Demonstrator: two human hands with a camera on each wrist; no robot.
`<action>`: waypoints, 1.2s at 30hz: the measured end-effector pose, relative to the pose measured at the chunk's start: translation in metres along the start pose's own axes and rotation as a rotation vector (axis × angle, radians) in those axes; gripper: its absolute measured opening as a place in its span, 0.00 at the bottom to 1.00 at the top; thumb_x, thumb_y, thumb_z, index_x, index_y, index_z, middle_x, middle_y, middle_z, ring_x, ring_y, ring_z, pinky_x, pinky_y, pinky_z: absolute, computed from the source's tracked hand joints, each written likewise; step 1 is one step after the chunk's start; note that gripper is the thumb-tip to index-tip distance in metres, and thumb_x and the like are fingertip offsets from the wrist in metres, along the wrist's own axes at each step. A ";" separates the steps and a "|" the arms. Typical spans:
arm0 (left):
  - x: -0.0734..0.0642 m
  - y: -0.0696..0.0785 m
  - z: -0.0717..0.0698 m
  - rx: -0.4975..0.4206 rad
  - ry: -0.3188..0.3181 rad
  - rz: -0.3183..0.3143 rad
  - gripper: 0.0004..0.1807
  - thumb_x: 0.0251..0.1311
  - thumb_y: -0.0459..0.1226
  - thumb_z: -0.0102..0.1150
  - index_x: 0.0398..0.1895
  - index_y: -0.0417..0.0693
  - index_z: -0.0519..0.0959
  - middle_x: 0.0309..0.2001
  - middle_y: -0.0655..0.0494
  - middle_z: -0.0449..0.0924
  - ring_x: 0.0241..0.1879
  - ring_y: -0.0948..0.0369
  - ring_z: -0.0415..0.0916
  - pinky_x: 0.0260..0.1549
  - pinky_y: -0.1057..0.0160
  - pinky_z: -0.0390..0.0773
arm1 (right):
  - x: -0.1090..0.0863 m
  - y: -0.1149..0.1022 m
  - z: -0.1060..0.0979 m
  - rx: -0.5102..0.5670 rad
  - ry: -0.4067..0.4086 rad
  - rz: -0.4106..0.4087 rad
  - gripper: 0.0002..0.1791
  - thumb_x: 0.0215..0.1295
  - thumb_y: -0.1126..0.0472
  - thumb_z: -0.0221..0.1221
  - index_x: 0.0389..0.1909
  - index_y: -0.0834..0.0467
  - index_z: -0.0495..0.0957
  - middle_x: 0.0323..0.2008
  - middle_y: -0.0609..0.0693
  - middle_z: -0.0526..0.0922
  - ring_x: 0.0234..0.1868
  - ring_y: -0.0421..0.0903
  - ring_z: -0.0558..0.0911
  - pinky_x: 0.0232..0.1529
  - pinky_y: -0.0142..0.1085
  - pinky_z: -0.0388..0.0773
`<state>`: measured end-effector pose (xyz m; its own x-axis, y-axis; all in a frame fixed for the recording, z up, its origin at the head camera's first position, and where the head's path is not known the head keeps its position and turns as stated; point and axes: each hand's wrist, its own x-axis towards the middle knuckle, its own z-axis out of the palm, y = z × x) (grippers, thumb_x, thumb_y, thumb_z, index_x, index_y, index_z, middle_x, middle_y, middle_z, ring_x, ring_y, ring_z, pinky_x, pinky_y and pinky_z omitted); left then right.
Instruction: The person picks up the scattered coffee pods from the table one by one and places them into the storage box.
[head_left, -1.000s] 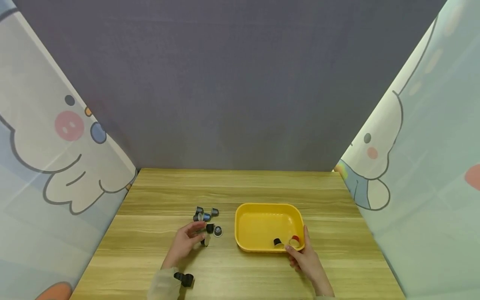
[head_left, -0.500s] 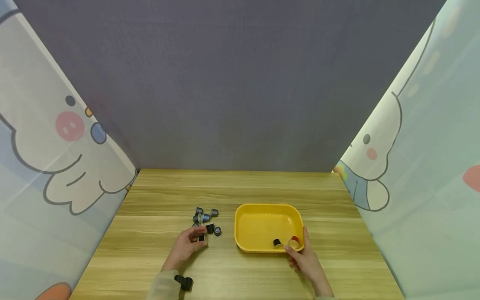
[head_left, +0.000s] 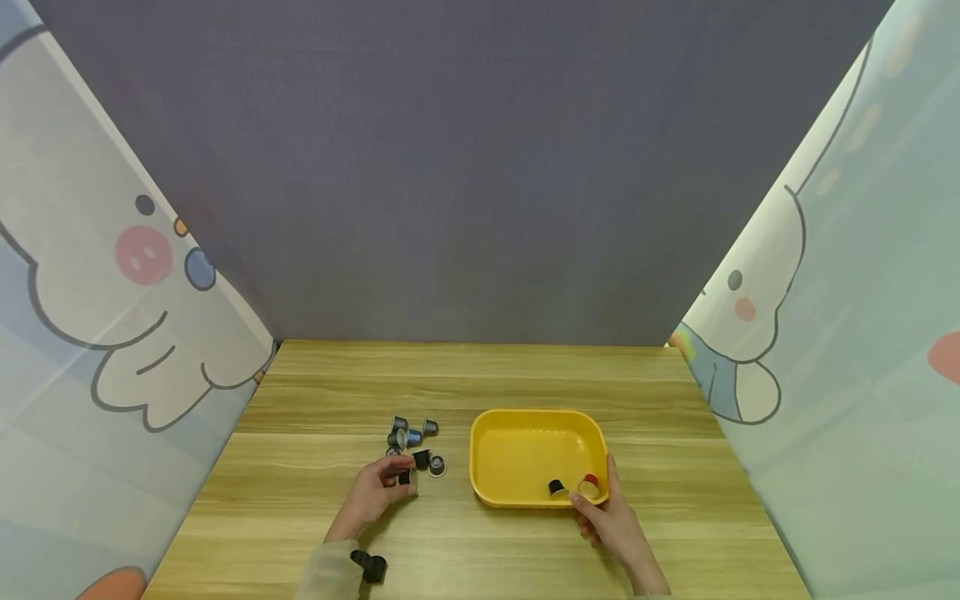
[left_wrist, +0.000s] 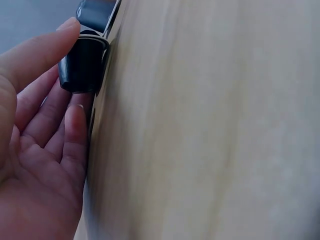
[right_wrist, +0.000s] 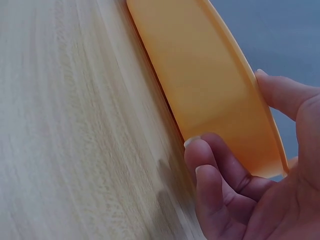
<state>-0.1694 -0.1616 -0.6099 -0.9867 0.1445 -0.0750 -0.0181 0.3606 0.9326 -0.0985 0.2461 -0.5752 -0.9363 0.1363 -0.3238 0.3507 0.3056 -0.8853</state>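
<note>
A: What is nearest to us?
B: On the left, a pale sleeve point(head_left: 327, 571). A little farther, on the right, there is the right hand point(head_left: 617, 525).
A: How does it hold?
B: It grips the near right corner of the yellow plastic tray point(head_left: 510, 503): thumb on the near rim, index finger along the right wall, other fingers bent below. Inside, close to this corner, lie a black-and-cream capsule point(head_left: 556, 486) and a red-topped capsule point(head_left: 591, 480).
A: And the left hand point(head_left: 371, 493)?
B: It is partly closed. Its thumb and fingers pinch a black coffee capsule point(head_left: 407, 477), which is tilted on its side, rim to the right. It is left of the tray. I cannot tell whether it touches the table point(head_left: 465, 550).
A: Which step is it, then?
B: In my judgement, the grasping of this one capsule, while the other hand steadies the tray.
A: What would the next move call for?
B: I think a firm pinch and a lift clear of the neighbours. Just beyond are a dark capsule on its side point(head_left: 422, 459) and a capsule standing on its rim point(head_left: 437, 465); farther, a small cluster with a blue capsule point(head_left: 414, 437). A careless finger could roll them.
</note>
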 end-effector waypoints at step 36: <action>-0.001 0.000 -0.007 -0.089 -0.054 0.003 0.20 0.56 0.33 0.72 0.52 0.35 0.81 0.49 0.42 0.82 0.48 0.51 0.80 0.43 0.67 0.79 | 0.006 0.001 0.001 -0.061 0.000 -0.006 0.59 0.66 0.48 0.65 0.80 0.45 0.28 0.20 0.53 0.78 0.19 0.47 0.77 0.19 0.36 0.74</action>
<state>-0.1700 -0.1681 -0.6075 -0.9766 0.1961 -0.0887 -0.0316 0.2769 0.9604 -0.1032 0.2464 -0.5785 -0.9384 0.1343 -0.3184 0.3456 0.3631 -0.8653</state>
